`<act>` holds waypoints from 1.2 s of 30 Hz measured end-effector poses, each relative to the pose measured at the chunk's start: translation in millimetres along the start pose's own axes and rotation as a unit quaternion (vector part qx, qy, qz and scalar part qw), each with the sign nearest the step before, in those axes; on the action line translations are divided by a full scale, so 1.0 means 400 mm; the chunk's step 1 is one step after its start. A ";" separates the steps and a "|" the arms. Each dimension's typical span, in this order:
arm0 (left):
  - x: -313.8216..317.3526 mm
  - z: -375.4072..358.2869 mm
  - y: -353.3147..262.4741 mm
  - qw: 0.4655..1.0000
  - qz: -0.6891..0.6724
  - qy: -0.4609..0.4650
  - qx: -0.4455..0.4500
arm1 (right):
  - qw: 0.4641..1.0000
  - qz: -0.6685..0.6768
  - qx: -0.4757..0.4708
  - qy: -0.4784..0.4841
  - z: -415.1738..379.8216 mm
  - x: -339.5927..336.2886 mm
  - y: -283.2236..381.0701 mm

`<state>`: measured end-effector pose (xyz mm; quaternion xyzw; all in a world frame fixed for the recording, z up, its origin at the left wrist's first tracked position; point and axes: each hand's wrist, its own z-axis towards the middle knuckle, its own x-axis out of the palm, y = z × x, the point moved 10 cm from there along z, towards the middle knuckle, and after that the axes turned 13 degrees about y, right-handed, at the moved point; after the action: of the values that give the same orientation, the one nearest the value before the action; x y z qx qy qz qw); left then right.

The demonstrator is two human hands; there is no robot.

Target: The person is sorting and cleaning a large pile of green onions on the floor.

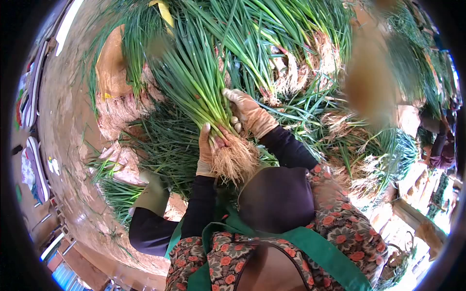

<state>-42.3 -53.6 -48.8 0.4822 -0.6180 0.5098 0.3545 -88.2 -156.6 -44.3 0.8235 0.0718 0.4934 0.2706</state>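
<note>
A thick bunch of green onions [196, 80] slants across the middle of the head view. Its long green leaves point up and away, while its pale, tangled roots [235, 157] hang toward my body. My left hand [207, 153], in a tan glove, grips the lower left side near the roots; its fingers are mostly hidden behind the stems. Higher up on the right, my right hand [250, 114], also gloved, closes around the stalks with its fingertips curled at the edge.
More green onions with roots [327, 58] lie in heaps ahead and to the right. A tan wrapped bundle [111, 63] is at the left. A dark rounded form [276, 199] sits close to my body. Loose leaves [167, 136] cover the ground; a blurry brown smear blocks the upper right.
</note>
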 end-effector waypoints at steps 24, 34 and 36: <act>-0.006 0.034 -0.004 0.999 0.026 -0.001 0.036 | 0.826 -0.486 -0.227 -0.174 0.181 -0.042 0.262; 0.159 0.033 0.022 0.996 -0.081 0.029 0.014 | 0.979 -0.199 -0.025 -0.036 0.020 -0.057 0.207; 0.018 0.042 0.034 0.999 -0.044 0.004 0.004 | 0.930 -0.365 -0.045 -0.020 0.013 0.056 0.197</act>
<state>-56.5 -71.5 -49.9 0.5089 -0.5925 0.4980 0.3767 -84.4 -216.3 11.9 0.7372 0.3398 0.3464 0.4701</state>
